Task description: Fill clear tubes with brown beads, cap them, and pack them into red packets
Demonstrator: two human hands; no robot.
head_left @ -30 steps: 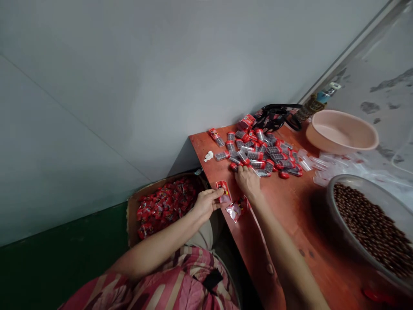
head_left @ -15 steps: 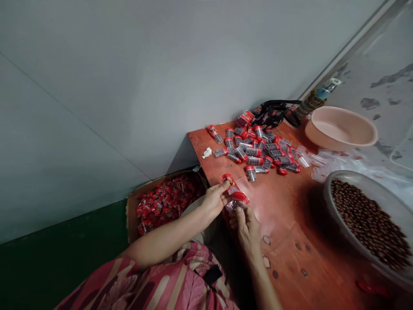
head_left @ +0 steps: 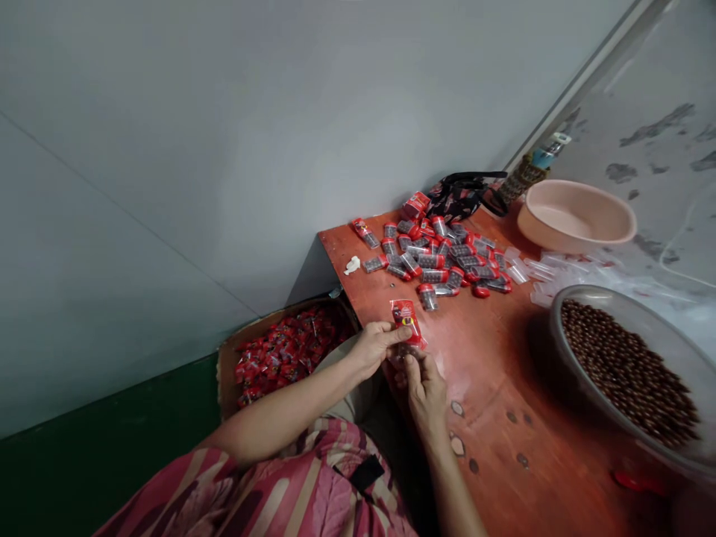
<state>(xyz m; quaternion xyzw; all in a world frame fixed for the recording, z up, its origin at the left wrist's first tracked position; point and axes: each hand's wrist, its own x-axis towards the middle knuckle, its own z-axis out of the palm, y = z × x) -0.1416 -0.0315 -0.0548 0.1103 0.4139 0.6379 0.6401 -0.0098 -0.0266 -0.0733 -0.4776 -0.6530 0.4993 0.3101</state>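
Between the thumb and fingers of my left hand point(head_left: 374, 349) is a red printed plastic packet point(head_left: 405, 313), held over the table's near left edge. My right hand point(head_left: 428, 397) pinches a small clear tube of dark balls point(head_left: 407, 353) at the lower end of that packet. The tube's upper part lies behind or inside the red wrapper; I cannot tell which. Beyond my hands lies a pile of filled clear tubes with red caps point(head_left: 430, 261).
On the red table point(head_left: 492, 358) stand a large bowl of brown balls point(head_left: 626, 373) and a pink basin point(head_left: 576, 216). Empty clear tubes point(head_left: 551, 270), a dark patterned bag point(head_left: 456, 200) and crumpled white tissue point(head_left: 352, 265) lie there too. Below left sits a cardboard box of red packets point(head_left: 285, 354).
The red packet now stands more upright with its printed front showing, and it covers the tube's red cap. My left thumb has moved down the packet. The view has shifted slightly.
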